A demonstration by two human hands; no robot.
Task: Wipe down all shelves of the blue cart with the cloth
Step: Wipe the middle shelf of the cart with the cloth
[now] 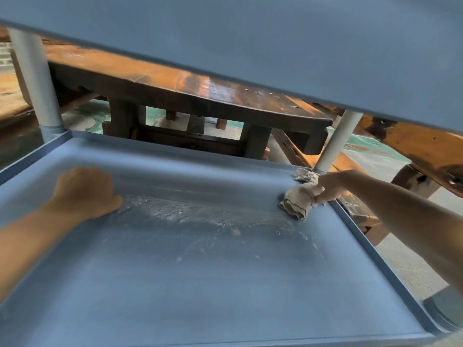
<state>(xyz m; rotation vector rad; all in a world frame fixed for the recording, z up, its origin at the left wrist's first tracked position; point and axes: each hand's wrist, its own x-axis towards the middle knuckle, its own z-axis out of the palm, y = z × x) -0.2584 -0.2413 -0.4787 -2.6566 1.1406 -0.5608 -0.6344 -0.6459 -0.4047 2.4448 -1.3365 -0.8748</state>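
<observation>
Clamped in the right hand (330, 186), the cloth (299, 196) is pressing into the far right corner of the shelf (225, 284).

Fingers are pinching the bunched cloth from the right while its loose folds are spilling left onto the shelf and up by the post (335, 141). The left hand (86, 194) is resting curled on the far left of the shelf, holding nothing, seemingly bracing. The cloth looks soft, light and limp, so it probably needs gathering into a wad and gripping at the middle. White residue (220, 219) is lying across the shelf's middle; the tray looks stiff and smooth, likely taking firm pressure. The shelf above (250, 41) is hanging close overhead.
</observation>
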